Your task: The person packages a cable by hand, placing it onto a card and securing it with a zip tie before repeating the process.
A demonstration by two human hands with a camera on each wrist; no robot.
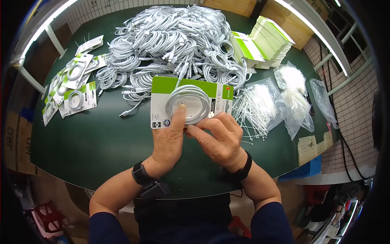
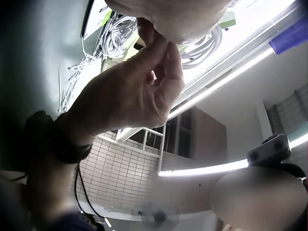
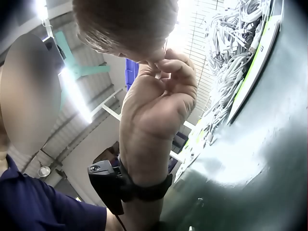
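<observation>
The left hand (image 1: pixel 168 138) grips a green and white card (image 1: pixel 160 101), thumb pressed on the coiled white cable (image 1: pixel 189 118) on its front, fingers behind. At the card's lower edge, the right hand (image 1: pixel 221 136) pinches what looks like a thin white tie, mostly hidden by the fingertips. One cable connector (image 1: pixel 211 115) shows beside the coil. In the left wrist view the right hand (image 2: pixel 132 91) has thumb and finger together below the left hand (image 2: pixel 178 17). The right wrist view shows the left hand (image 3: pixel 156 106) with curled fingers.
Coiled cables (image 1: pixel 174 36) are heaped at the back. Carded cables (image 1: pixel 75 99) lie left, stacked cards (image 1: pixel 272 40) back right. Loose white ties (image 1: pixel 256 110) and plastic bags (image 1: pixel 292 101) lie right, on the green table (image 1: pixel 93 150). Light frames stand at both sides.
</observation>
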